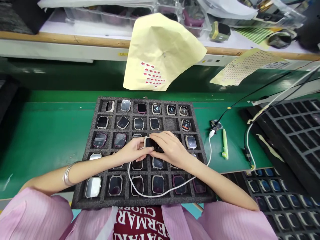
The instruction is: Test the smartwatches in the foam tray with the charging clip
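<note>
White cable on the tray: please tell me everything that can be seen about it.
The white cable is thin, smooth and plastic-looking. At the right, its white plug meets a black connector on the green table. From there it bends down, passes beneath the right forearm, and lies in a wide loop over the front row of the foam tray. It then rises and disappears at the left hand, so its other end cannot be made out. I see no break.

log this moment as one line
left hand: fingers on watch | right hand: fingers on same watch | below: foam tray with watches | white cable: looped over tray | green pen: right of tray
</note>
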`<state>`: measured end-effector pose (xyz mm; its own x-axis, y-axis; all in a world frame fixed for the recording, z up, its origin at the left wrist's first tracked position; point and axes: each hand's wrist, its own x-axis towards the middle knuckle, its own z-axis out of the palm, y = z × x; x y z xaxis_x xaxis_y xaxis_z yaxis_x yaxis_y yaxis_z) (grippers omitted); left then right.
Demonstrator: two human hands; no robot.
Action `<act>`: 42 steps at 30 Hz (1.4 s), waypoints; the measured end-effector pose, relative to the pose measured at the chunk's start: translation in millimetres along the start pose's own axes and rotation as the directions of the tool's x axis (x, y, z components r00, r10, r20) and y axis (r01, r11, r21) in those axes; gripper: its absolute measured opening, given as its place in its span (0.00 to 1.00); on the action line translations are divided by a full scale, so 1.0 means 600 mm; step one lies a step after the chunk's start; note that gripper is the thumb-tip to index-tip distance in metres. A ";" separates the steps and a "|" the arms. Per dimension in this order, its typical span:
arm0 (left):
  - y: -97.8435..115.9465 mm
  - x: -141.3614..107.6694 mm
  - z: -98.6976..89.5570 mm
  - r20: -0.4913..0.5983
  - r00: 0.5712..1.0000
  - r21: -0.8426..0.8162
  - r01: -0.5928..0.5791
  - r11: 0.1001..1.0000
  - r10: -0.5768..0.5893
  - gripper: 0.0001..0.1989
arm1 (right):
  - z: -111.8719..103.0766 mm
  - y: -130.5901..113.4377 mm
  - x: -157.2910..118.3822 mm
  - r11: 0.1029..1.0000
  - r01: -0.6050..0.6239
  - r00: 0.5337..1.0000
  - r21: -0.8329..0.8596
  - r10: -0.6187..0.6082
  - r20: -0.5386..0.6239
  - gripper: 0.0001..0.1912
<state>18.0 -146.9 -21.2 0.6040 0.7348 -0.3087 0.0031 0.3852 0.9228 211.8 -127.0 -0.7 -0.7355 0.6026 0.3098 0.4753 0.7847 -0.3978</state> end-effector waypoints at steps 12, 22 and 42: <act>0.000 -0.007 -0.001 0.034 0.999 0.008 -0.025 1.000 0.025 0.18 | 0.020 -0.003 -0.013 0.989 0.017 0.992 0.150 0.002 -0.123 0.20; 0.004 -0.008 -0.002 0.035 0.999 0.001 -0.026 1.000 0.026 0.16 | 0.019 -0.003 -0.016 0.990 0.019 0.991 0.138 -0.001 -0.135 0.22; 0.009 -0.007 -0.002 0.033 0.998 -0.062 -0.053 0.997 0.056 0.14 | 0.017 0.000 -0.014 0.989 0.057 0.991 0.136 -0.039 -0.131 0.26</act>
<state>14.6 -147.1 -15.4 0.6295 0.7360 -0.2491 -0.0783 0.3791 0.9220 213.2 -133.6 -12.0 -0.6838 0.5850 0.4361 0.3622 0.7910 -0.4931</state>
